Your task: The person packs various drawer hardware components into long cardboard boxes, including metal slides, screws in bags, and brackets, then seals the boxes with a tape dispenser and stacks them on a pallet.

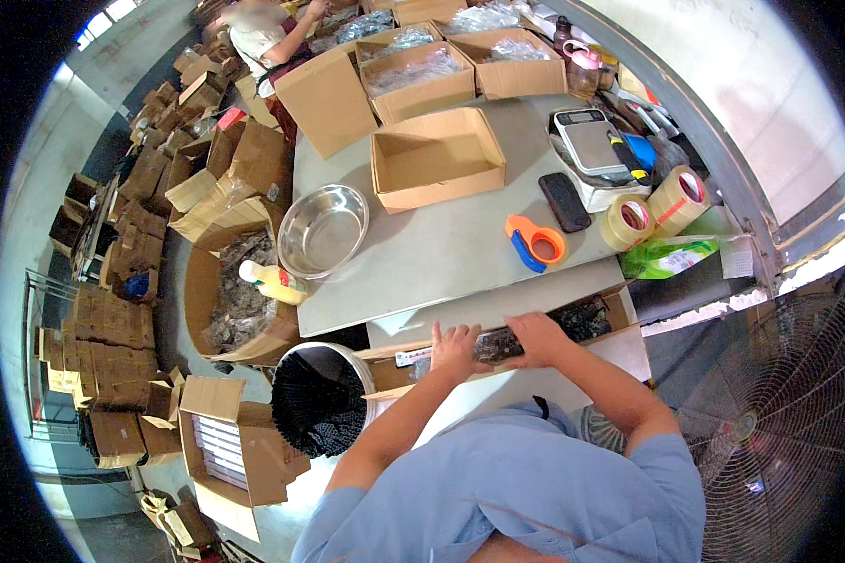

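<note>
As I reach to a long carton (622,310), a dark packet (498,346) is between my hands

While my left hand (454,352) rests with its fingers loosely spread at the packet's left end, my right hand (537,340) curves over its right end; I cannot tell whether either one grips it. Clear film shines over its dark contents. More black pieces (587,317) lie in the carton beyond my right hand. Just to the carton's left stands a white bucket (370,377) of black pieces. Across the grey table (422,263) are a steel bowl (324,232) and an orange-and-blue tape dispenser (538,244).
</note>
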Motion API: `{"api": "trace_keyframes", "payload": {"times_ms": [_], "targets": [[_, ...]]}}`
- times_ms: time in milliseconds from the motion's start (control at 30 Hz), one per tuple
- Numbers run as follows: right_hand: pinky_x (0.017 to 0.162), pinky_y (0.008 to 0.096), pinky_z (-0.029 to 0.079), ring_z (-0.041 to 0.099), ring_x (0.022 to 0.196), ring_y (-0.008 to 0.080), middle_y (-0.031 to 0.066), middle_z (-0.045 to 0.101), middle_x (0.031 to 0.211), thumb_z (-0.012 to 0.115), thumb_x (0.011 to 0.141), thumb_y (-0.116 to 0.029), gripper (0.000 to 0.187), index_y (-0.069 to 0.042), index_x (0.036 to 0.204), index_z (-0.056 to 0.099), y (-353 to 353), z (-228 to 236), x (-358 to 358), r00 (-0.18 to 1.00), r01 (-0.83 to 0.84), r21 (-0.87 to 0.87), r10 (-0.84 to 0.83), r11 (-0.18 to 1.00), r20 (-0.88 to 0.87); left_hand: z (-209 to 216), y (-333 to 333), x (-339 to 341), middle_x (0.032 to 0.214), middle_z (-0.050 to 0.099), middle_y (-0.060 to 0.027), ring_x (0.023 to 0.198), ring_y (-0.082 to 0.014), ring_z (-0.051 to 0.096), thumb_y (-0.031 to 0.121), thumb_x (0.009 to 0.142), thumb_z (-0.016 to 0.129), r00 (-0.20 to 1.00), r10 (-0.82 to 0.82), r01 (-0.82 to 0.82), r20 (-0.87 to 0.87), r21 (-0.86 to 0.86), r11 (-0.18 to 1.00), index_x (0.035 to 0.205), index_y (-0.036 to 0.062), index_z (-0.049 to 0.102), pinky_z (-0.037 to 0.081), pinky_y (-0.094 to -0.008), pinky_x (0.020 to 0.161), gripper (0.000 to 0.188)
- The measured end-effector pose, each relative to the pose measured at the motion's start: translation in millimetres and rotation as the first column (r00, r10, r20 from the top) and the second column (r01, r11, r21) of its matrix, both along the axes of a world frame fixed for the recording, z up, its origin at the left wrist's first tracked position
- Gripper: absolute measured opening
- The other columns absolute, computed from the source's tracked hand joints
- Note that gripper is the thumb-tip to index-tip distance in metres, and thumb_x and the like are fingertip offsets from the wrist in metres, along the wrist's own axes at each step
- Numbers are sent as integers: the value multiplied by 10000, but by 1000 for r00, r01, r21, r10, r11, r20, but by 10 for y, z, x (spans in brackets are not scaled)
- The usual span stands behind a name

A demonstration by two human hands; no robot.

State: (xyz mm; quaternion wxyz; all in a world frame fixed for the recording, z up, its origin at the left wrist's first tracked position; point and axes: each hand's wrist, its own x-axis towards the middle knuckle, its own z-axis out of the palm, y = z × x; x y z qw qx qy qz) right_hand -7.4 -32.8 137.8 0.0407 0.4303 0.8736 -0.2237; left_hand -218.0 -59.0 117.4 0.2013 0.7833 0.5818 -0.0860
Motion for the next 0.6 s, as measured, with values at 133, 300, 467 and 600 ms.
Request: {"api": "trace_keyframes", "payload": {"times_ms": [133, 300, 467, 600], "targets": [[996, 427, 363, 450, 1185, 294, 112, 510, 1269, 733, 683, -405, 767, -44, 1291, 435, -300, -220, 228, 990, -130, 265, 140, 955, -19, -386, -244, -67, 1244, 518, -105, 1168, -355, 474, 493, 756, 643, 974, -127, 103, 188, 134, 986, 1306, 94, 454, 275, -549, 1032, 706], [1007, 422, 343, 448, 1167, 289, 114, 500, 1253, 687, 718, -445, 611, -120, 1210, 527, -135, -814, 340, 986, -64, 235, 98, 970, -133, -325, -17, -13, 1339, 444, -84, 1196, -348, 429, 496, 782, 605, 957, -262, 256, 127, 59, 965, 1242, 98, 507, 354, -505, 969, 617], [994, 497, 278, 413, 1169, 285, 114, 526, 1141, 523, 743, -677, 712, -133, 1203, 537, 84, -598, 110, 993, 92, 166, -104, 982, 63, -440, 159, -37, 1224, 472, -119, 1128, -302, 448, 548, 777, 586, 993, -79, 79, 93, 4, 997, 1335, 195, 419, 360, -474, 900, 681], [1000, 495, 274, 377, 1194, 281, 111, 507, 1172, 508, 768, -662, 715, -130, 1245, 498, -122, -674, 56, 968, 171, 123, -190, 978, 165, -461, -101, 116, 1266, 444, -123, 1136, -295, 438, 562, 802, 541, 998, -60, 61, -27, 43, 997, 1369, 209, 380, 326, -486, 930, 687]]}}
